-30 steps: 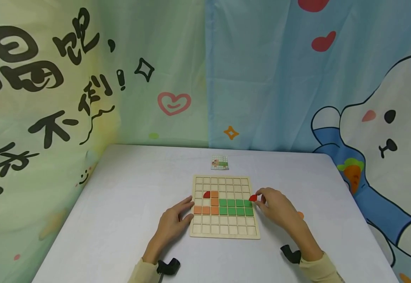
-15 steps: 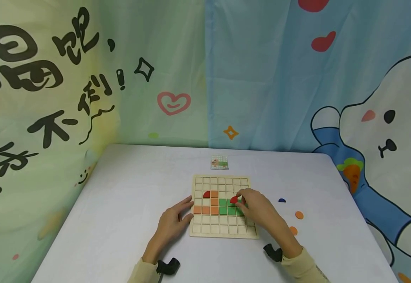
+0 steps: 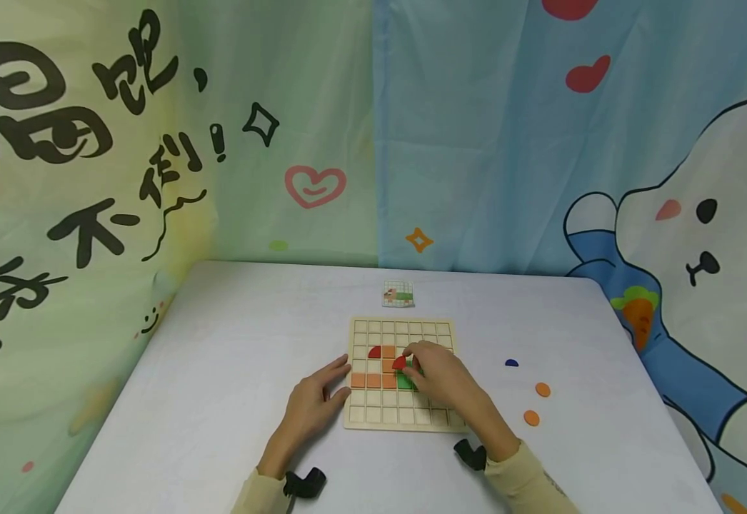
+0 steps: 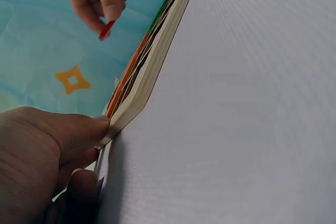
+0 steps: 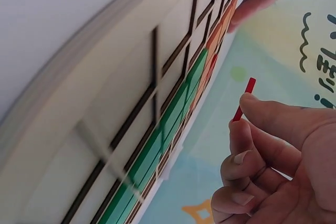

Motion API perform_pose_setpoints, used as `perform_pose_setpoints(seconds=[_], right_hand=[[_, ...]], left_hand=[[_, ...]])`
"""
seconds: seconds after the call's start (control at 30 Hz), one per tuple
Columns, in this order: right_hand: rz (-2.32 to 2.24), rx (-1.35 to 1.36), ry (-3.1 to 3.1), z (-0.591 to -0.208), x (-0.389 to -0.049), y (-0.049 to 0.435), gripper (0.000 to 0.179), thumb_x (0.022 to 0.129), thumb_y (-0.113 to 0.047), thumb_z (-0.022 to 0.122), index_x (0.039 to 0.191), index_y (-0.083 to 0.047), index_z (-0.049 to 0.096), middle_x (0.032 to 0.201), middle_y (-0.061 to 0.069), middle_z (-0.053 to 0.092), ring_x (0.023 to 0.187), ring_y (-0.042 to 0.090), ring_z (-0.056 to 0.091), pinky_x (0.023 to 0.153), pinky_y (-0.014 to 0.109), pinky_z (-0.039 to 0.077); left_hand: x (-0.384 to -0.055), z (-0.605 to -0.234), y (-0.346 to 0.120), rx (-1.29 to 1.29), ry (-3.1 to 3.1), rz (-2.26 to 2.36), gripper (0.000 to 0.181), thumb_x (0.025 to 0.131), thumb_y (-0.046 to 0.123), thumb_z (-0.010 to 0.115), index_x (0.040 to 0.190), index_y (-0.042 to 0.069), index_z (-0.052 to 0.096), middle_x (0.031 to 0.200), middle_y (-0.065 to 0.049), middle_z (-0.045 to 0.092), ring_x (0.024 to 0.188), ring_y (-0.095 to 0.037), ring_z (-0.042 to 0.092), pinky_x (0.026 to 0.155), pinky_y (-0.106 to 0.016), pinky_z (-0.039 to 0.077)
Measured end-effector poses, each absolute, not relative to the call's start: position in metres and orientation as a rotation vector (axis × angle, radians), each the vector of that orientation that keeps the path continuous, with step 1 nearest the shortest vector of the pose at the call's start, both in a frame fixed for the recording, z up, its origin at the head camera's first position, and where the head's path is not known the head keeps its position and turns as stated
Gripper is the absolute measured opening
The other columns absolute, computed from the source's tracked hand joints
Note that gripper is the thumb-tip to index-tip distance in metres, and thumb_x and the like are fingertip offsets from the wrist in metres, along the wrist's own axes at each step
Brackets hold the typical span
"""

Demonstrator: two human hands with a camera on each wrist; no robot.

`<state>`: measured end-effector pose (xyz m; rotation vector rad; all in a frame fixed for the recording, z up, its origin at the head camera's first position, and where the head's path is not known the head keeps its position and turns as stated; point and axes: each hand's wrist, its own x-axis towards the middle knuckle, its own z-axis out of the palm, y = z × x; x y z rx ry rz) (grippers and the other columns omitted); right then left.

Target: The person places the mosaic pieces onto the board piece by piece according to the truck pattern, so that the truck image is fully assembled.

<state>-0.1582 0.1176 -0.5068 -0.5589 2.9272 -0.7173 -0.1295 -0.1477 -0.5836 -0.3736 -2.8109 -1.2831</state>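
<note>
A square wooden grid board (image 3: 405, 416) lies on the white table. Salmon-orange square tiles (image 3: 373, 380) form an L on it, with green tiles (image 3: 404, 382) to their right, partly hidden by my right hand. One red quarter-circle piece (image 3: 375, 353) sits in a cell left of the upper orange tile. Between thumb and index finger my right hand (image 3: 443, 375) pinches another red quarter-circle piece (image 5: 245, 98), held above the board near the orange column. At the board's left edge rests my left hand (image 3: 312, 400), its thumb (image 4: 79, 129) touching the rim and its fingers extended.
Behind the board lies a small card (image 3: 398, 294) printed with a coloured grid pattern. To the right are a dark blue half-circle piece (image 3: 511, 363) and two orange discs (image 3: 543, 390). A printed curtain (image 3: 322, 143) hangs behind the table.
My right hand has carried the red quarter-circle piece leftward from the board's right edge to over the orange column, uncovering the loose pieces at right. My left hand stays at the board's edge.
</note>
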Motion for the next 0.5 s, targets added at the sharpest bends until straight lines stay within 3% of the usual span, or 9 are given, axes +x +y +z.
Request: perform_pose_setpoints(seconds=[0.17,0.3,0.4,0.5], right_hand=[[-0.737,-0.582,2.894,-0.507,-0.161,0.102,0.026,0.097,-0.019,0.077,0.119,-0.006,0.074,0.078,-0.004,0.06,0.071,0.01,0.051,0.067,0.028,0.045],[-0.738,-0.595,2.89,-0.508,-0.162,0.091,0.026,0.097,-0.02,0.077,0.119,-0.005,0.073,0.097,0.003,0.073,0.084,0.015,0.062,0.077,0.035,0.053],[-0.73,-0.628,2.892,-0.51,-0.164,0.084,0.025,0.098,-0.019,0.077,0.118,-0.004,0.074,0.105,0.006,0.075,0.087,0.016,0.062,0.079,0.035,0.053],[-0.741,-0.655,2.866,-0.513,-0.166,0.077,0.023,0.098,-0.018,0.075,0.116,-0.003,0.073,0.095,0.004,0.07,0.079,0.014,0.057,0.072,0.032,0.05]], left_hand=[[-0.13,-0.584,-0.148,-0.365,-2.809,-1.284,0.046,0.095,0.02,0.078,0.14,0.012,0.07,0.152,0.004,0.064,0.057,0.004,0.038,0.06,-0.018,0.036],[-0.13,-0.584,-0.148,-0.375,-2.805,-1.276,0.046,0.095,0.019,0.078,0.14,0.011,0.07,0.152,0.003,0.065,0.058,0.004,0.037,0.062,-0.019,0.036],[-0.131,-0.584,-0.148,-0.38,-2.806,-1.276,0.046,0.095,0.019,0.077,0.14,0.012,0.07,0.152,0.003,0.065,0.058,0.003,0.036,0.064,-0.02,0.036],[-0.131,-0.584,-0.149,-0.377,-2.809,-1.273,0.046,0.095,0.02,0.078,0.14,0.013,0.071,0.152,0.005,0.065,0.057,0.004,0.035,0.065,-0.02,0.036]])
